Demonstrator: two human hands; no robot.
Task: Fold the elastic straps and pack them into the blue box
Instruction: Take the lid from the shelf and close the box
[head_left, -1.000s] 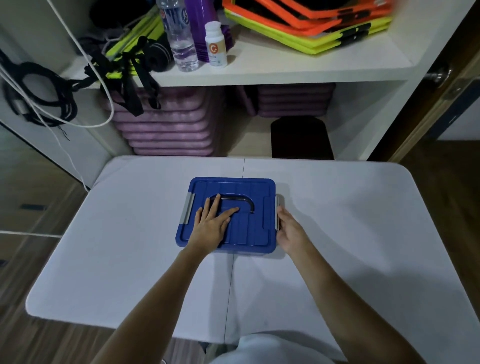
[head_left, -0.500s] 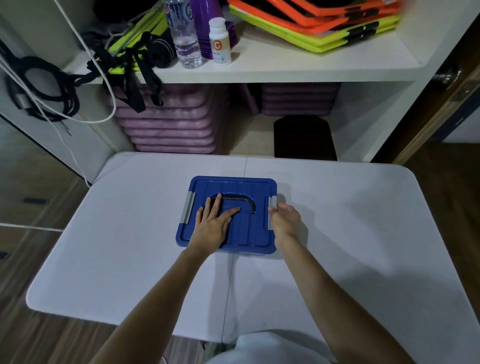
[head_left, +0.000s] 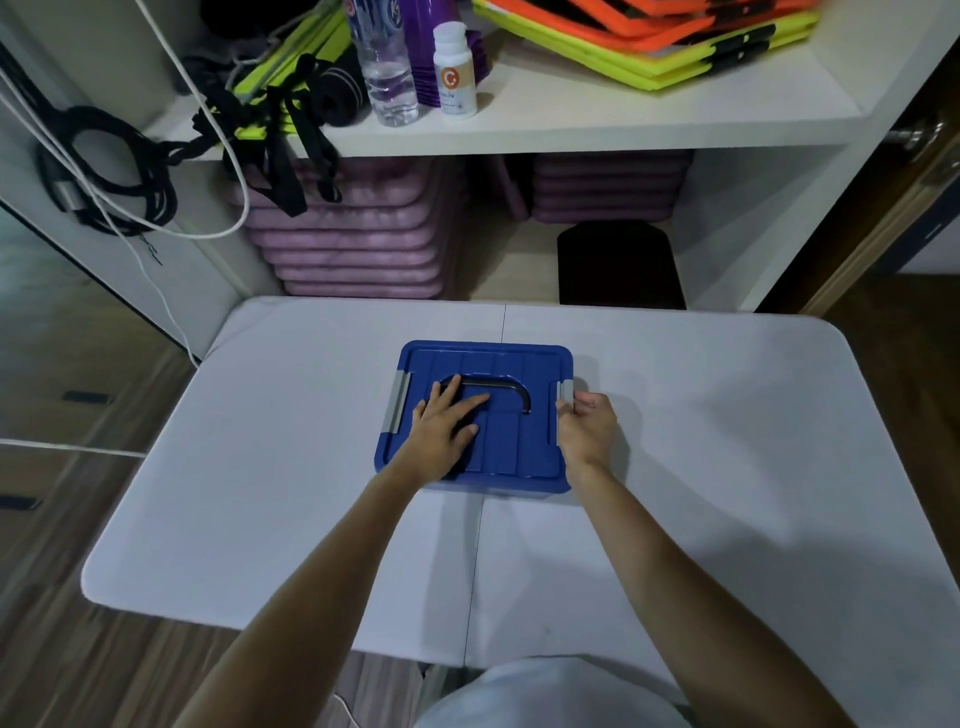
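The blue box (head_left: 519, 447) sits in the middle of the white table (head_left: 260, 493) with its lid on and a dark handle (head_left: 498, 387) lying flat on top. My left hand (head_left: 444, 423) rests flat on the lid, fingers spread over the handle. My right hand (head_left: 587, 426) curls around the grey latch (head_left: 565, 391) on the box's right side. A second grey latch (head_left: 397, 400) shows on the left side. Black straps (head_left: 280, 150) hang off the shelf at the back left. The box's inside is hidden.
A white shelf (head_left: 597, 119) stands behind the table with a water bottle (head_left: 387, 67), a white pill bottle (head_left: 456, 73) and orange and yellow boards (head_left: 649, 36). Purple pads (head_left: 358, 234) are stacked below. Black cable coils (head_left: 109, 161) hang at the left.
My right hand has moved up along the box's right side and closed its fingers on the grey latch. My left hand has stayed flat on the lid.
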